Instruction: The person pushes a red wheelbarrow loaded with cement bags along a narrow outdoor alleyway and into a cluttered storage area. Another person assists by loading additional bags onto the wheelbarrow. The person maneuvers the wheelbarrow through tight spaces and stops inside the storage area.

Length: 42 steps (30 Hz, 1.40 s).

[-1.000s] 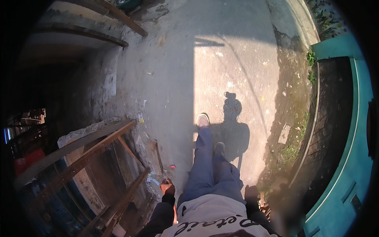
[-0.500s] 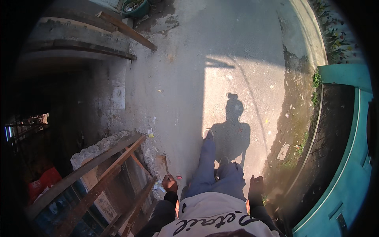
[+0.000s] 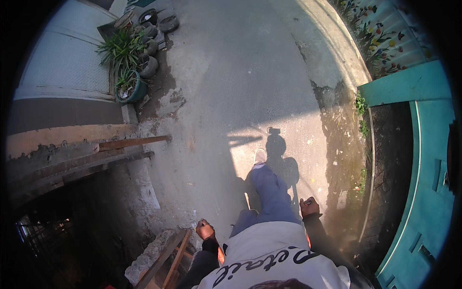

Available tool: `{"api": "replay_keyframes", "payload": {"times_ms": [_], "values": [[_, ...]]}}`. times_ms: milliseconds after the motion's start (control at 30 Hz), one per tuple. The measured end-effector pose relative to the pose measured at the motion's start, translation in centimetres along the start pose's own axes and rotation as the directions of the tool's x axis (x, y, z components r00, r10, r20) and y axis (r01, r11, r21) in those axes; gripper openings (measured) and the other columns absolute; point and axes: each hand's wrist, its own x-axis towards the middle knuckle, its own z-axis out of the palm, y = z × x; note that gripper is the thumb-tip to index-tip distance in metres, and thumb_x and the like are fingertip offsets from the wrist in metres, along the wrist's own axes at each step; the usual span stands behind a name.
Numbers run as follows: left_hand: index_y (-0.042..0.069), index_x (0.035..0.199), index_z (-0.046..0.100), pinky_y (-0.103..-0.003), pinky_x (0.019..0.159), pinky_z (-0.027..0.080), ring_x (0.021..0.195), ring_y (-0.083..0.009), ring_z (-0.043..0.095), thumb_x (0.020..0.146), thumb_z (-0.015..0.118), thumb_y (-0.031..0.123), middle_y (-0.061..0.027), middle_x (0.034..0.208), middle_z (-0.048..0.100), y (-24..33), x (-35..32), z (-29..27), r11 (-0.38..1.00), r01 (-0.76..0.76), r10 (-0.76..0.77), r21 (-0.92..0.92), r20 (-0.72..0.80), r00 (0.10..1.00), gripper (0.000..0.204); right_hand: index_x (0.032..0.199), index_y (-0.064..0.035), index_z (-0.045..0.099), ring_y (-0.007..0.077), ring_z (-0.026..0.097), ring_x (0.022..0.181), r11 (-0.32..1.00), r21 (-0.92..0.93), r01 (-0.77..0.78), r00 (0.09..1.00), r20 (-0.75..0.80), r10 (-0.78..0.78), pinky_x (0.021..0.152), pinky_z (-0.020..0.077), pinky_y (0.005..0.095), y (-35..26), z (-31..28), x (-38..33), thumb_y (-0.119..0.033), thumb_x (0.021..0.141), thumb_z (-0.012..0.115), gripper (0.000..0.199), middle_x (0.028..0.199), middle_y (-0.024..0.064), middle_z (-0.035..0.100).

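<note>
My left hand hangs at my left side, fingers curled into a loose fist, with nothing seen in it. Nearest to it is a leaning wooden frame beside broken concrete. On the other side, my right hand is raised a little in front of my hip. Its fingers are also curled in, and no object shows in them. Both hands are apart from everything around them. Below, one shoe is forward on the pavement, under a blue-grey trouser leg.
A paved lane runs ahead, with my shadow on it. Wooden beams jut from the left over a dark opening. Beyond them stand potted plants. Along the right are a turquoise gate and a dark grated strip.
I have moved forward along the lane. The beams and wooden frame have slid back toward me, and more potted plants show ahead. My right hand has swung forward, and my legs have changed position.
</note>
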Motion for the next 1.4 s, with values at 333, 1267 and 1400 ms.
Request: {"api": "replay_keyframes", "payload": {"times_ms": [333, 1267, 1400], "values": [[-0.006, 0.067, 0.058, -0.049, 0.061, 0.045, 0.055, -0.0353, 0.057, 0.092, 0.049, 0.022, -0.0238, 0.062, 0.06, 22.1, 13.9, 6.4, 0.993, 0.023, -0.025, 0.12, 0.017, 1.0, 0.038, 0.09, -0.0048, 0.063, 0.0375, 0.069, 0.086, 0.999, 0.042, -0.002, 0.998, 0.058, -0.001, 0.077, 0.0542, 0.0451, -19.1, -4.3, 13.2, -0.042, 0.082, 0.07, 0.039, 0.083, 0.0172, 0.071], [0.002, 0.076, 0.066, -0.054, 0.073, 0.051, 0.078, -0.0463, 0.065, 0.088, 0.055, 0.029, -0.0257, 0.08, 0.066, 88.6, 34.9, 25.6, 0.926, -0.224, 0.22, 0.303, 0.048, 0.974, 0.032, 0.1, 0.0003, 0.063, 0.0339, 0.071, 0.078, 0.997, 0.074, -0.025, 0.965, -0.26, 0.043, 0.073, 0.0555, 0.0434, -61.6, -24.4, 49.4, -0.032, 0.075, 0.077, 0.043, 0.079, 0.0182, 0.07], [0.004, 0.079, 0.068, -0.053, 0.075, 0.052, 0.08, -0.0445, 0.066, 0.089, 0.054, 0.031, -0.024, 0.081, 0.068, 96.9, 36.9, 28.9, 0.928, -0.188, 0.181, 0.321, 0.053, 0.982, 0.032, 0.097, 0.0037, 0.062, 0.0302, 0.069, 0.072, 0.99, 0.12, 0.072, 0.944, -0.33, -0.028, 0.067, 0.0548, 0.0411, -66.9, -27.0, 54.5, -0.023, 0.075, 0.079, 0.038, 0.074, 0.0183, 0.068]]}}
